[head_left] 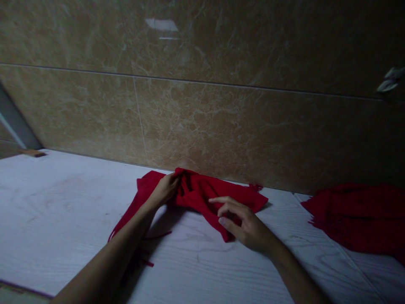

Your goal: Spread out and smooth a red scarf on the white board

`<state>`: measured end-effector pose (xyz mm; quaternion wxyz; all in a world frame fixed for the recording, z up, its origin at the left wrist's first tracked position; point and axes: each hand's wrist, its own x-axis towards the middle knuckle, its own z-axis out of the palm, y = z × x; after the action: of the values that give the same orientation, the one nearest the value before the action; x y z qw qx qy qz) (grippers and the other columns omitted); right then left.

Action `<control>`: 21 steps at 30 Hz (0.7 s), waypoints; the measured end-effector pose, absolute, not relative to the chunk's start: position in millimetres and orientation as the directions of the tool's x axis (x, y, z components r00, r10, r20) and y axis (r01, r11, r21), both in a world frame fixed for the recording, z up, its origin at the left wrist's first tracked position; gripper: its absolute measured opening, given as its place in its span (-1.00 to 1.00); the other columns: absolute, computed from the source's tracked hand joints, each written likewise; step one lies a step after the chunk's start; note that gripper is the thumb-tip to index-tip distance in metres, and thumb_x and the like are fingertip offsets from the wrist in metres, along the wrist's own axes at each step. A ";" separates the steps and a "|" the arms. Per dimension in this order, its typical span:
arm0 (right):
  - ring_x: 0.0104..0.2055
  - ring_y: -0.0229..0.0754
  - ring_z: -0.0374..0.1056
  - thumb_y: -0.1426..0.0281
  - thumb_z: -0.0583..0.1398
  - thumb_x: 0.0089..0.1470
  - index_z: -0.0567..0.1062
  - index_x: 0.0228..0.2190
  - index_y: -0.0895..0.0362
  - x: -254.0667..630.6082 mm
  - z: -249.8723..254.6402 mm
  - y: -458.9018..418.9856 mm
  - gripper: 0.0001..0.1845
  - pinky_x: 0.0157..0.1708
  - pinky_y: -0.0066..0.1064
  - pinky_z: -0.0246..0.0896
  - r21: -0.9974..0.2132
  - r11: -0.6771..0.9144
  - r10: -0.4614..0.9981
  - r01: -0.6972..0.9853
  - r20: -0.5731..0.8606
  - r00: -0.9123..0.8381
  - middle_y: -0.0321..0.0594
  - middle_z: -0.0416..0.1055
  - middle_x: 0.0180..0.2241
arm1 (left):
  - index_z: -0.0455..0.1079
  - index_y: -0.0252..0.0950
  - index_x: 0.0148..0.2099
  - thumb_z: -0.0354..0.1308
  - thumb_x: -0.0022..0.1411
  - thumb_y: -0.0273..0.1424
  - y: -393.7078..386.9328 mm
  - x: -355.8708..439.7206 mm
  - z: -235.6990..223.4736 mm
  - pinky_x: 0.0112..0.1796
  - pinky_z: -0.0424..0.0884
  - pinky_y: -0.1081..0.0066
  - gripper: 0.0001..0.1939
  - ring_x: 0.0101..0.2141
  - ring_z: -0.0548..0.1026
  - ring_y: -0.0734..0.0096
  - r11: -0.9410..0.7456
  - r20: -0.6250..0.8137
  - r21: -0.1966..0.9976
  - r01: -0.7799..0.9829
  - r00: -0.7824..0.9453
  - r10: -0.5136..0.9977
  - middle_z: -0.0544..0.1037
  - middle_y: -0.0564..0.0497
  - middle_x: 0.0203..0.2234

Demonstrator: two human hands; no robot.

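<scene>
A red scarf [218, 190] with fringed ends lies bunched on the white wood-grain surface, close against the wall. My left hand [166, 188] is closed on its gathered middle and lifts a fold of it. From under my left forearm, thin red strands stick out, partly hidden. Over the scarf's right part hovers my right hand [242, 221], its fingers apart and slightly curled, with nothing visibly gripped. Whether its fingertips touch the fabric, I cannot tell.
A second pile of red fringed fabric [357, 219] lies at the right. Brown marbled tiles [202, 122] form the wall behind. A grey post [19, 118] stands at the left, with a small wooden piece [32, 153] at its foot. A pale object [390, 80] is on the wall at far right.
</scene>
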<state>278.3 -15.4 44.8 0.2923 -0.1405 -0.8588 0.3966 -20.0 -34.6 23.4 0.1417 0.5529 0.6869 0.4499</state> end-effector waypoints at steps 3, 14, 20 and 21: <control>-0.31 -0.24 0.48 0.18 0.20 0.26 0.41 -0.32 0.10 279.5 42.1 -13.5 -0.75 -0.27 -0.33 0.38 -0.918 0.393 0.520 -0.049 0.266 -0.812 -0.04 0.45 0.06 | 0.39 -0.28 -0.43 -0.05 0.20 -0.17 -36.4 -24.5 25.6 -0.49 0.23 0.43 -0.66 -0.54 0.37 0.35 0.025 0.289 0.762 0.647 -0.376 0.880 0.44 0.03 -0.59; -0.75 -0.41 -0.07 -0.12 0.28 0.05 0.23 -0.30 0.03 273.7 36.7 -19.6 -0.45 -0.73 -0.59 -0.12 -0.999 -0.035 0.482 -0.007 -0.011 -0.876 -0.59 0.16 -0.73 | 0.34 -0.26 -0.45 -0.03 0.24 -0.25 -46.0 -28.8 32.5 -0.42 0.21 0.40 -0.71 -0.47 0.44 0.28 0.114 0.281 0.717 0.688 -0.435 0.856 0.48 -0.05 -0.57; -0.66 -0.38 0.03 -0.10 0.28 0.05 0.32 -0.33 0.07 275.1 34.7 -9.9 -0.48 -0.67 -0.55 -0.06 -0.989 0.148 0.551 0.013 0.071 -0.831 -0.51 0.16 -0.64 | 0.16 -0.20 -0.57 -0.11 0.24 -0.06 -44.9 -21.9 34.7 -0.60 0.04 0.45 -0.56 -0.65 0.17 0.45 0.134 0.135 0.823 0.551 -0.419 0.898 0.22 0.10 -0.71; -0.63 -0.37 0.07 -0.09 0.27 0.06 0.34 -0.33 0.08 275.0 33.6 -8.2 -0.50 -0.65 -0.55 -0.02 -0.982 0.189 0.567 0.024 0.089 -0.819 -0.48 0.18 -0.62 | 0.17 -0.21 -0.57 -0.12 0.24 -0.03 -44.9 -19.5 34.8 -0.61 0.03 0.44 -0.53 -0.66 0.15 0.45 0.147 0.098 0.838 0.525 -0.410 0.907 0.21 0.10 -0.72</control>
<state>275.0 -8.2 33.6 0.2243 -0.2004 -0.7376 0.6046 -19.5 -44.9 34.8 0.2239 0.4947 0.7236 0.4260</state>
